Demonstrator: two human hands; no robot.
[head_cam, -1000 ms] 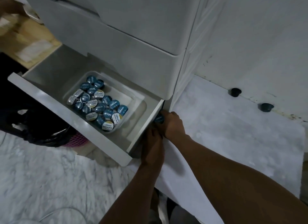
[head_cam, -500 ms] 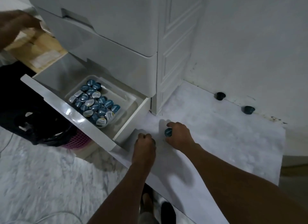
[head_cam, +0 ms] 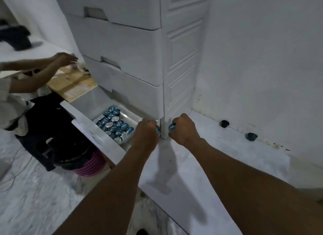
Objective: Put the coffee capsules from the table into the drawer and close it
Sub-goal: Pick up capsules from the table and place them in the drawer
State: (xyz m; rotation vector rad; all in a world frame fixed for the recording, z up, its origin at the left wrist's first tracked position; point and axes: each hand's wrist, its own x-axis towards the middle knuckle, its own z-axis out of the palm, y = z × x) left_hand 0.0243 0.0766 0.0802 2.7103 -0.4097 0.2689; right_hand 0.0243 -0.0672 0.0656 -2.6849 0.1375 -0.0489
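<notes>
The right grip (head_cam: 181, 128) is clenched around one capsule (head_cam: 172, 127), whose blue lid faces the camera. It is just beside the lower corner of the cabinet (head_cam: 181, 63), above the white counter (head_cam: 227, 157). The left grip (head_cam: 146, 132) is clenched too, close to the right end of the open drawer (head_cam: 97, 129). A small blue edge shows at its fingers; it looks like a second capsule (head_cam: 157, 129) held there, but most of it is hidden.

The drawer is the lowest one of the cabinet and is pulled far out to the left. Inside it lies a clear tray (head_cam: 133, 117) filled with many capsules (head_cam: 113, 126), lids up, blue and silver, packed close together.

Two dark capsules remain on the counter, near the wall and well apart from both grips: one (head_cam: 224, 123) nearer to the cabinet, the other (head_cam: 251, 136) more to the right.

On the left, a hand (head_cam: 65, 59) of another person reaches over a wooden board (head_cam: 73, 84). Under the drawer stands a pink basket (head_cam: 90, 164) with a black bag.
</notes>
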